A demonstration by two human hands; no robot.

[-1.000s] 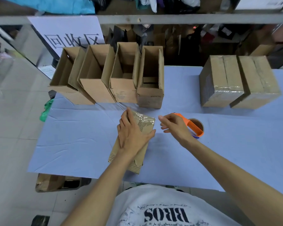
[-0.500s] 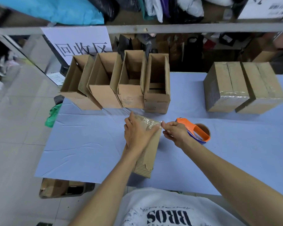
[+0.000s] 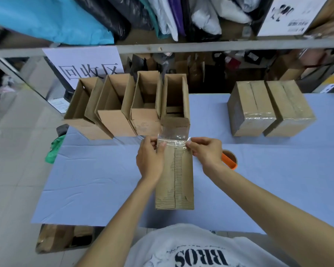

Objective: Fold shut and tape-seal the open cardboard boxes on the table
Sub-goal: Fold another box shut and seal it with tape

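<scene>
The closed box point(image 3: 175, 176) lies lengthwise on the table point(image 3: 96, 170), likely light and stiff (best steadied by its long sides), while the left hand point(image 3: 149, 158) and right hand point(image 3: 205, 151) each pinch an end of the limp, clingy tape strip point(image 3: 173, 139) across its far edge.

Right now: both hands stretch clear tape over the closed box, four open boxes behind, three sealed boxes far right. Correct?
No. Head view shows two sealed boxes far right, not three. Rest stands: left hand and right hand stretch clear tape over the closed box, four open boxes behind.
</scene>
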